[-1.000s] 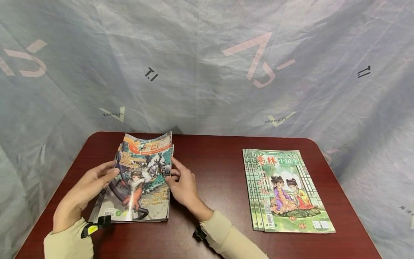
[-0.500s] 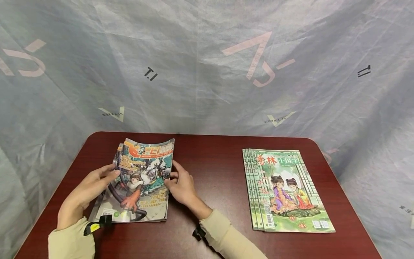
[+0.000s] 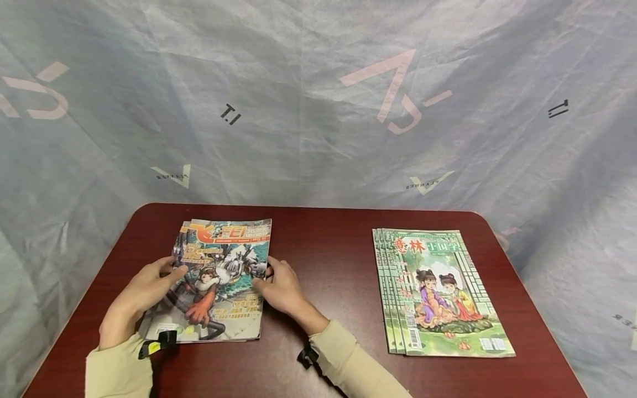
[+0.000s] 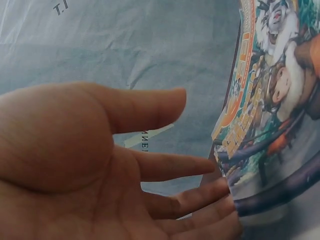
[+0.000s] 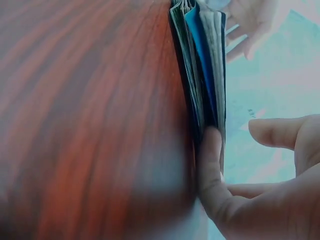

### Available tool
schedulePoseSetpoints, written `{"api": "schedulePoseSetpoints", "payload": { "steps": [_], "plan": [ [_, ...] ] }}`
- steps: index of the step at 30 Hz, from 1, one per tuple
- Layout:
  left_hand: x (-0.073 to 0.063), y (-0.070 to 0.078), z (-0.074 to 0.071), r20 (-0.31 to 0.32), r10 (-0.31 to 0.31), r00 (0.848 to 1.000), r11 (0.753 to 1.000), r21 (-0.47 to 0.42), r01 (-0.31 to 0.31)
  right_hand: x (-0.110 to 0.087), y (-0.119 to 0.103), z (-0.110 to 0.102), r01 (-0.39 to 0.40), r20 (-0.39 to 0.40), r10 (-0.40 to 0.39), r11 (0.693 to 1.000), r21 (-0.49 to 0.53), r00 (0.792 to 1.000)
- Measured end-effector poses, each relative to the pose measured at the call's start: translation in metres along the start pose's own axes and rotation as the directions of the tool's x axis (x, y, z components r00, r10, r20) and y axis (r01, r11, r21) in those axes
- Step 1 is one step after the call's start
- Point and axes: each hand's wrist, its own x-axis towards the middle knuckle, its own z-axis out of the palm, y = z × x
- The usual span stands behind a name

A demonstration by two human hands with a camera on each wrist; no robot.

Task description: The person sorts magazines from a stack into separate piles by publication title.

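Observation:
A small stack of magazines [image 3: 234, 312] lies on the left part of the table, its top cover orange-titled with a comic figure. My left hand [image 3: 139, 293] is at the stack's left edge; in the left wrist view its fingertips [image 4: 222, 187] touch that edge while the thumb stays raised and apart. On the opposite side, my right hand [image 3: 285, 290] rests against the right edge. In the right wrist view one finger [image 5: 211, 150] presses the page edges, and the thumb stands clear of the cover. The lower magazines are mostly hidden.
Several green magazines [image 3: 450, 293] lie slightly fanned on the right of the dark red table [image 3: 328, 249]. A grey cloth [image 3: 298, 110] with printed letters hangs behind the table. Each wrist wears a black strap [image 3: 308, 356].
The top magazine's curled upper edge has come down flat, and its cover sits slightly farther right. My left hand has moved a little right; the green magazines stay put.

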Motion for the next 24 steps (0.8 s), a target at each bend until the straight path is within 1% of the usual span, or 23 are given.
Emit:
{"api": "schedulePoseSetpoints", "payload": {
  "steps": [3, 8, 10, 15, 17, 20, 21, 24],
  "plan": [
    [0.001, 0.001, 0.001, -0.005, -0.001, 1.0, 1.0, 0.009, 0.001, 0.002, 0.005, 0.001, 0.013, -0.001, -0.013, 1.0, 0.005, 1.0],
    [0.0, 0.003, 0.002, -0.007, -0.012, 1.0, 1.0, 0.02, 0.013, 0.003, 0.005, 0.002, 0.002, -0.005, -0.002, 1.0, -0.003, 1.0],
    [0.0, 0.005, 0.003, -0.001, -0.011, 1.0, 1.0, 0.029, 0.011, 0.003, 0.005, 0.002, -0.002, -0.011, 0.002, 1.0, -0.026, 1.0],
    [0.0, 0.007, 0.004, 0.008, 0.016, 1.0, 0.997, 0.079, -0.017, 0.001, 0.004, 0.001, 0.021, -0.024, -0.024, 0.995, -0.1, 0.999],
    [0.001, 0.005, 0.004, 0.003, 0.032, 0.999, 0.994, 0.104, -0.032, 0.0, 0.003, -0.001, 0.028, -0.025, -0.031, 0.994, -0.109, 0.999],
    [0.007, -0.004, 0.006, -0.005, 0.058, 0.998, 0.99, 0.128, -0.057, -0.003, 0.002, -0.005, 0.033, -0.017, -0.035, 0.994, -0.106, 0.999],
    [0.011, -0.01, 0.009, -0.037, 0.069, 0.997, 0.987, 0.151, -0.062, -0.004, 0.002, -0.006, 0.034, -0.014, -0.035, 0.994, -0.105, 0.999],
    [0.02, -0.021, 0.014, -0.058, 0.087, 0.994, 0.985, 0.157, -0.077, -0.007, 0.001, -0.012, 0.032, -0.003, -0.033, 0.995, -0.091, 0.999]
  ]
}}
